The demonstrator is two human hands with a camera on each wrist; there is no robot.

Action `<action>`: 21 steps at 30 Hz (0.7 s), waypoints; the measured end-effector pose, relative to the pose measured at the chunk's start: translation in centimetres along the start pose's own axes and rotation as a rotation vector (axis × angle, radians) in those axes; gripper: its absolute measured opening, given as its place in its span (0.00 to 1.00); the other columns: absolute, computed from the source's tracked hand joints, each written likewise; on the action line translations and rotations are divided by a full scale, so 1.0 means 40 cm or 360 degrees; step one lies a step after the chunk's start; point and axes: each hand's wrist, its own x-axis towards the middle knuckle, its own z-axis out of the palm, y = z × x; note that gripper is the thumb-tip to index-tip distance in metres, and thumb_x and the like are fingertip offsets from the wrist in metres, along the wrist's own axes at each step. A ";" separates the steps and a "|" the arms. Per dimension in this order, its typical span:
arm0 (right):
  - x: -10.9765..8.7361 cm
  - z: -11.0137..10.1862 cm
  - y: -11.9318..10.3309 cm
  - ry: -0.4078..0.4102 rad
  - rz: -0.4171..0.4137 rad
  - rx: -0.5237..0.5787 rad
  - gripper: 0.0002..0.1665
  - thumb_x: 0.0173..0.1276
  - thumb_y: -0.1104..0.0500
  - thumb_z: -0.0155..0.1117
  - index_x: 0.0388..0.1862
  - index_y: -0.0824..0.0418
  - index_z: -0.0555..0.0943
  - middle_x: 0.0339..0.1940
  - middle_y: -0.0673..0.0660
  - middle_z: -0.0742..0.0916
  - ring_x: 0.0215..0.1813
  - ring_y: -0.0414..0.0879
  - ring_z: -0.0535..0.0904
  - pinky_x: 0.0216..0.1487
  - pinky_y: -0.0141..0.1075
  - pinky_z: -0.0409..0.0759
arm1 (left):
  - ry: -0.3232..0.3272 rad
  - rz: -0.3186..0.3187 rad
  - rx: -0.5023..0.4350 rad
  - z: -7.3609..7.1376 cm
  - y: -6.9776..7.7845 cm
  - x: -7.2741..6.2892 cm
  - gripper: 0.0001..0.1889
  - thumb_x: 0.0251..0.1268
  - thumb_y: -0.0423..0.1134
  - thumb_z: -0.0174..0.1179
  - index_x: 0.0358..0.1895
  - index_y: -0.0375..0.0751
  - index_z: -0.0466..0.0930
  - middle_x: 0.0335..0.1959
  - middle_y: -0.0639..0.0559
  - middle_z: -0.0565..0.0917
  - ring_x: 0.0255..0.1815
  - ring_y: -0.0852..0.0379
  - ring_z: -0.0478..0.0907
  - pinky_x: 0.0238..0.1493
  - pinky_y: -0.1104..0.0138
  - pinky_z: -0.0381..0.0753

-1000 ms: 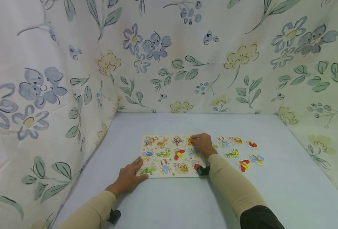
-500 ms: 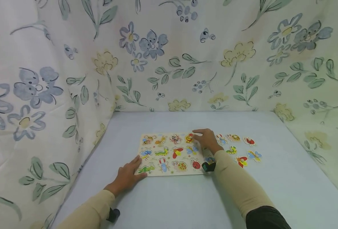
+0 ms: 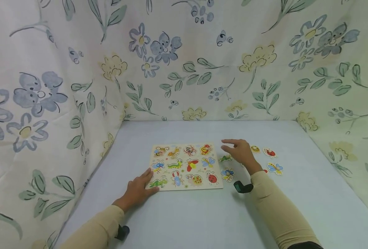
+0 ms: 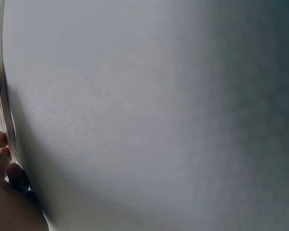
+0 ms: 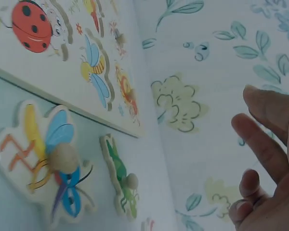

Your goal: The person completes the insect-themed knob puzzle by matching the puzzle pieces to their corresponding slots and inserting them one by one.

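Note:
A wooden insect puzzle board (image 3: 185,173) lies flat on the white table. My left hand (image 3: 135,192) rests at its near-left corner, fingers along the left side and thumb at the near edge. In the left wrist view, only the board's rim (image 4: 7,115) and part of the hand (image 4: 9,202) show. My right hand (image 3: 241,152) hovers right of the board above loose pieces, thumb and forefinger apart, nothing between them. A red-and-yellow bug piece (image 3: 206,149) sits in the board's far-right place; its knob shows in the right wrist view.
Loose knobbed pieces lie right of the board: a blue-winged bug (image 3: 227,174), a green grasshopper (image 3: 225,158), a snail (image 3: 255,149), a ladybird (image 3: 269,152) and a dragonfly (image 3: 275,168). Others are partly hidden by the right hand. A floral curtain (image 3: 196,86) surrounds the table.
My right hand has left the red-and-yellow bug piece at the board's far-right corner and moved right over the loose pieces, its fingers parting. The left hand stays at its corner.

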 end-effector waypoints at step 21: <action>-0.130 0.017 0.117 -0.0154 -0.0225 0.0201 0.17 0.62 0.54 0.72 0.49 0.58 0.87 0.48 0.52 0.87 0.42 0.50 0.72 0.43 0.43 0.67 | 0.0012 0.0005 -0.0030 0.002 -0.003 0.002 0.45 0.58 0.63 0.63 0.73 0.40 0.61 0.75 0.50 0.56 0.70 0.40 0.61 0.49 0.49 0.62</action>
